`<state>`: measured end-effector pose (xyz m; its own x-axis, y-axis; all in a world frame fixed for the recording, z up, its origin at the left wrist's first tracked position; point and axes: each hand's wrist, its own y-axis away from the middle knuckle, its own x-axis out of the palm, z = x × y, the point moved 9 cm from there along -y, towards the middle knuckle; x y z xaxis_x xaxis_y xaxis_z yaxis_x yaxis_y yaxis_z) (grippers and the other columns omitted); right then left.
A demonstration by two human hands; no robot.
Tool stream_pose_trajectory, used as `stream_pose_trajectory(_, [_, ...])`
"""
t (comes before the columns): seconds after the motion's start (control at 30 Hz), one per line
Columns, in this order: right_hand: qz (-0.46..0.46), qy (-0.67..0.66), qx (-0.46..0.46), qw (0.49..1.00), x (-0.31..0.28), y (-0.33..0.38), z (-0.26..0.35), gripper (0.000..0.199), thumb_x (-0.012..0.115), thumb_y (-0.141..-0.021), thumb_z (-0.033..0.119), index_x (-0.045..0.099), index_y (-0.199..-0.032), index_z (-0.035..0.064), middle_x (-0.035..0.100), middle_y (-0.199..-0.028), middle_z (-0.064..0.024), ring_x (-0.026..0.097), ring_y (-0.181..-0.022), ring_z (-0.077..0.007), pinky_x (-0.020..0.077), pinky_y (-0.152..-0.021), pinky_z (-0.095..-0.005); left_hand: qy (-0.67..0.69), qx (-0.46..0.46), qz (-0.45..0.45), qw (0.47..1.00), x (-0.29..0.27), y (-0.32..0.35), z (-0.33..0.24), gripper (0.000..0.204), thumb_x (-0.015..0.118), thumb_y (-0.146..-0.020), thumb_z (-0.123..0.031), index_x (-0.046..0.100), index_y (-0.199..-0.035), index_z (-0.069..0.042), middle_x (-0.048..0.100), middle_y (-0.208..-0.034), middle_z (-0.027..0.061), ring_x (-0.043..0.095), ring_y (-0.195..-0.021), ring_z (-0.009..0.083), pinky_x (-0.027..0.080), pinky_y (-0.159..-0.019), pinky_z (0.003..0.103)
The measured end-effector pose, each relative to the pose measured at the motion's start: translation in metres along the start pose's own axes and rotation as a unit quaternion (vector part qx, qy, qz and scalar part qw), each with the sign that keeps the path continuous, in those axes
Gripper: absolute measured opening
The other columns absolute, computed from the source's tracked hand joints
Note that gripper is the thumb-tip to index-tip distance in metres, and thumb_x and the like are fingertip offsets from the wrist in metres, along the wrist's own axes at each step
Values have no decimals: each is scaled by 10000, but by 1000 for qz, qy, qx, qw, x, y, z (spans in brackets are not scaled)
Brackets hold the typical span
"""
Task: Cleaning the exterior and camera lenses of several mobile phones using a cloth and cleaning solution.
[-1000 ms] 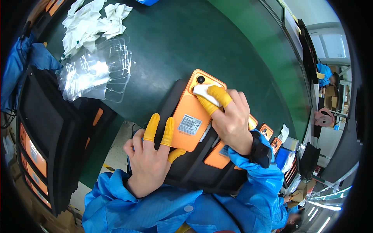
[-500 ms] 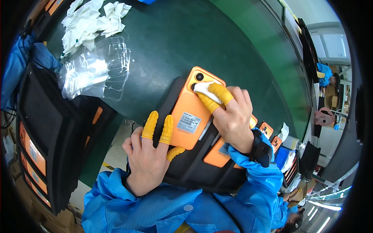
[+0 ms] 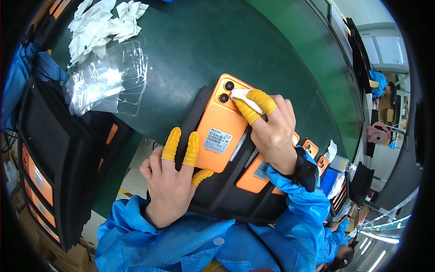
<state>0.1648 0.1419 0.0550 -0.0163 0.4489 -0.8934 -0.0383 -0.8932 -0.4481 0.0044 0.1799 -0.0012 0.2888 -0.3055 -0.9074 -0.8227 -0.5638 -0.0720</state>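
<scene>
- A stack of black trays with orange phones showing in their slots [image 3: 43,154] is seen far to the left of the left hand's fingers.
- Crumpled white cloths [image 3: 102,22] and a pile of clear plastic film sheets [image 3: 106,81] lie on the dark green mat [image 3: 190,41], well above and to the left of the same fingers.
- The left hand [image 3: 170,181], with yellow rubber cots on thumb, index and middle finger, is laid flat; its fingers [image 3: 171,144] are slightly spread, and the two long capped tips are pressed against the lower left edge of the phone, the thumb tucked just under its lower corner.
- A flat orange smartphone with rounded corners [image 3: 222,124] lies back up and tilted, on a black tray [image 3: 217,199], between the fingers of both hands. Two round black camera lenses sit in its upper corner, and a small white sticker is seen near its lower end.
- The right hand [image 3: 272,131], also with yellow cots, is held over the phone's upper right; its index finger and thumb are pinched on a small white wipe [image 3: 242,96], pressed just beside the lenses.
- A second orange phone [image 3: 256,174] lies partly under the right wrist.
</scene>
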Motion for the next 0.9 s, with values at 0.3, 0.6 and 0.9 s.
stream_pose_trajectory(0.3, [11, 39, -15, 999, -4, 4, -3, 346, 713, -642, 79, 748, -982, 25, 659, -995, -84, 551, -780, -208, 389, -618, -331, -4, -3, 9, 1000, 0, 0, 0, 718, 747, -784, -364, 510, -1401, -84, 415, -1431, 175, 411, -1193, 347, 265, -975, 481])
stream_pose_trajectory(0.6, [-25, 10, -12, 1000, 7, -15, -3, 282, 717, -638, 89, 748, -907, 10, 658, -956, -88, 531, -743, -197, 388, -598, -322, -5, -1, 9, 1000, 0, -1, -1, 729, 748, -777, -370, 507, -1404, -89, 412, -1434, 173, 411, -1192, 341, 261, -972, 475])
stream_pose_trajectory(0.9, [-27, 15, -26, 999, 9, -16, -4, 273, 706, -636, 88, 741, -896, 13, 650, -948, -84, 532, -753, -203, 386, -600, -326, -6, -3, 8, 1000, 1, 0, 0, 729, 746, -777, -371, 505, -1406, -93, 416, -1431, 173, 415, -1190, 342, 261, -972, 472])
